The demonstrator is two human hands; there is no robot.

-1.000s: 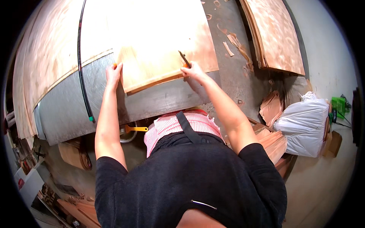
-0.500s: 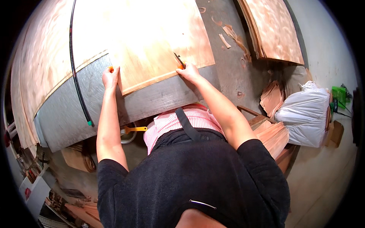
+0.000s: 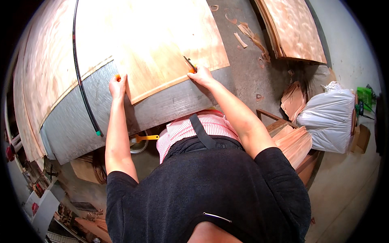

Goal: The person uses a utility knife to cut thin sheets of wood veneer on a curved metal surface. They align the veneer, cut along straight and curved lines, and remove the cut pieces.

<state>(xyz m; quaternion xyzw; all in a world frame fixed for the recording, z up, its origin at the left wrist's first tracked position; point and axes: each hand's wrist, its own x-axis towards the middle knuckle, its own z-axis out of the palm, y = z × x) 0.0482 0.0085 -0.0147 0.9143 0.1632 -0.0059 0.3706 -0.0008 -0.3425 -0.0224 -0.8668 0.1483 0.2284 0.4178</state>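
A pale wood veneer sheet lies over the grey metal tabletop, its front edge toward me. My left hand is closed at the sheet's left edge, fingertips pinched there, with a bit of orange at one finger. On the right, near the front edge, my right hand is closed around a slim dark tool that looks like a knife. Its tip points away and to the left above the veneer. Orange also shows by the right fingers; whether it belongs to the tool, I cannot tell.
A black hose-like rod with a green end crosses more veneer at left. A yellow-handled brush sits below the table edge. Stacked sheets, wood scraps and a white bag are at right.
The view has shifted slightly. Both hands stay at nearly the same places on the veneer sheet, and the right hand still holds the dark tool.
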